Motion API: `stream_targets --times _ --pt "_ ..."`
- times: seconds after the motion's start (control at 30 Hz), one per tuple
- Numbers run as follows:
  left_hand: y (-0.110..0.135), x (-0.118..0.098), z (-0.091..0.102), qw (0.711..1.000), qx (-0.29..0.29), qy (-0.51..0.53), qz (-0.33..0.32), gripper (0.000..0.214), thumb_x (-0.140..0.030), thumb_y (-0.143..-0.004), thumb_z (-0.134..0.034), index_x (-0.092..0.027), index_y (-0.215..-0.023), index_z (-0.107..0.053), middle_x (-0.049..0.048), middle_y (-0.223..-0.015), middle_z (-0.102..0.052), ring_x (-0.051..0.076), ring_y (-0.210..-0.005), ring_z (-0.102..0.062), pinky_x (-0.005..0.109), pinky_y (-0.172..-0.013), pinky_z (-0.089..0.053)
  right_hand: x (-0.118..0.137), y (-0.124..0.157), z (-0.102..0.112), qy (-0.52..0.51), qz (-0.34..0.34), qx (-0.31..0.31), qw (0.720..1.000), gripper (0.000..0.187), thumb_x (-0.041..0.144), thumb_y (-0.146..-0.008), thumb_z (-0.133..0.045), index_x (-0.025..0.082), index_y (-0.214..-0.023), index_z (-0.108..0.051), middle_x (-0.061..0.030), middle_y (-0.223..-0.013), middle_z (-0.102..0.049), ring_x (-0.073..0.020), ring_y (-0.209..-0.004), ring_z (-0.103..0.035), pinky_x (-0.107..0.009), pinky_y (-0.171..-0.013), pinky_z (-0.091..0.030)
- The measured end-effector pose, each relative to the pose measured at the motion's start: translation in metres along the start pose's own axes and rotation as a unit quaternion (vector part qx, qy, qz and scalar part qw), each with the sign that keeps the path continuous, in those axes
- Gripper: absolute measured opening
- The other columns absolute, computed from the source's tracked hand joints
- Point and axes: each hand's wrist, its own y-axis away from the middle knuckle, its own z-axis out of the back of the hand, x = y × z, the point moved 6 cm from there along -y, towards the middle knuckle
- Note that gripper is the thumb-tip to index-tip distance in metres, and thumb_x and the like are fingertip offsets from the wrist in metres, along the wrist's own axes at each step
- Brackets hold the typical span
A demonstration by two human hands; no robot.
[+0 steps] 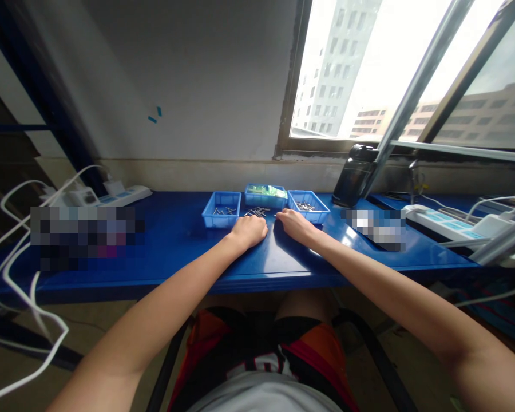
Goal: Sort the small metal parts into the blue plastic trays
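Note:
On the blue table, my left hand (249,230) rests with curled fingers just in front of a small pile of thin metal pieces (258,212), which look like screws or nails. Whatever its fingers hold is hidden. My right hand (295,224) is closed in a pinch beside the pile, and a tiny piece shows at its fingertips, too small to name. A blue bin (221,221) on the left contains several thin metal pieces. Near my right hand, another blue bin (318,216) contains more small metal parts. Behind the pile, a third blue bin (264,201) carries a green-and-clear plastic packet (266,191).
A dark bottle (354,174) stands at the back right, near a slanted metal pole (416,86). Power strips (450,222) with white cables lie at both sides. Blurred-out items sit left and right on the table (175,252). A wall and window rise behind.

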Motion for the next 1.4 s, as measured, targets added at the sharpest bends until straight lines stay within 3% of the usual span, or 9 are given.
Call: stream_targets --times 0.3,0.47,0.63,0.8,0.97,1.17,1.4 --pt "-0.002 0.005 -0.001 0.999 -0.014 0.02 0.026 0.032 -0.034 -0.086 -0.04 -0.013 -0.107 -0.052 0.0144 -0.097 -0.064 0.027 -0.091 -0.062 0.034 -0.074 -0.048 -0.004 0.006 0.005 -0.07 0.063 -0.025 0.995 0.035 0.0 -0.074 -0.039 0.011 -0.102 -0.058 -0.0092 -0.087 -0.062 -0.0147 -0.077 -0.058 -0.021 -0.067 -0.041" --pt "-0.003 0.0 -0.001 0.998 -0.035 0.033 -0.038 0.025 -0.034 -0.086 -0.039 -0.019 -0.101 -0.054 0.0092 -0.104 -0.061 0.025 -0.092 -0.061 0.033 -0.074 -0.047 -0.007 0.013 0.008 -0.165 0.089 -0.089 0.978 0.03 0.005 -0.075 -0.041 0.015 -0.095 -0.062 -0.0073 -0.088 -0.063 -0.0141 -0.077 -0.057 -0.022 -0.07 -0.041" --pt "-0.005 0.001 -0.002 0.996 -0.038 0.056 -0.065 0.025 -0.037 -0.087 -0.039 -0.021 -0.093 -0.057 0.0057 -0.1 -0.063 0.022 -0.091 -0.061 0.028 -0.072 -0.046 -0.001 0.017 0.009 -0.22 0.114 -0.1 0.963 0.027 0.005 -0.07 -0.045 0.016 -0.088 -0.062 -0.0038 -0.082 -0.063 -0.0123 -0.072 -0.055 -0.021 -0.066 -0.041" --pt "-0.006 -0.001 -0.002 0.992 -0.039 0.069 -0.098 0.024 -0.034 -0.088 -0.038 -0.023 -0.092 -0.058 0.0035 -0.096 -0.064 0.021 -0.09 -0.061 0.027 -0.071 -0.045 -0.001 0.017 0.009 -0.24 0.104 -0.12 0.958 0.025 0.007 -0.072 -0.048 0.017 -0.091 -0.061 -0.0032 -0.083 -0.063 -0.0122 -0.073 -0.056 -0.021 -0.067 -0.041" --pt "-0.006 0.001 0.001 0.992 -0.058 0.084 -0.08 0.026 -0.033 -0.089 -0.035 -0.022 -0.094 -0.057 0.0053 -0.097 -0.064 0.02 -0.088 -0.061 0.027 -0.071 -0.045 -0.009 0.014 0.007 -0.231 0.071 -0.13 0.962 0.015 0.022 -0.08 -0.051 0.017 -0.088 -0.063 -0.0047 -0.081 -0.063 -0.0135 -0.071 -0.056 -0.024 -0.068 -0.042" --pt "-0.005 0.001 0.006 0.987 -0.098 0.109 -0.07 0.026 -0.035 -0.089 -0.034 -0.021 -0.095 -0.056 0.0051 -0.097 -0.061 0.02 -0.086 -0.061 0.027 -0.07 -0.046 -0.006 0.015 0.01 -0.223 0.104 -0.123 0.961 0.026 0.028 -0.089 -0.042 0.017 -0.089 -0.066 -0.0062 -0.08 -0.065 -0.0149 -0.073 -0.058 -0.024 -0.069 -0.041" --pt "-0.005 -0.002 0.008 0.979 -0.105 0.134 -0.116 0.02 -0.03 -0.086 -0.043 -0.022 -0.097 -0.057 0.0028 -0.093 -0.061 0.018 -0.084 -0.06 0.025 -0.069 -0.046 -0.003 0.016 0.011 -0.234 0.114 -0.123 0.958 0.031 0.033 -0.09 -0.04 0.016 -0.088 -0.066 -0.0058 -0.077 -0.065 -0.0138 -0.068 -0.056 -0.023 -0.065 -0.04"
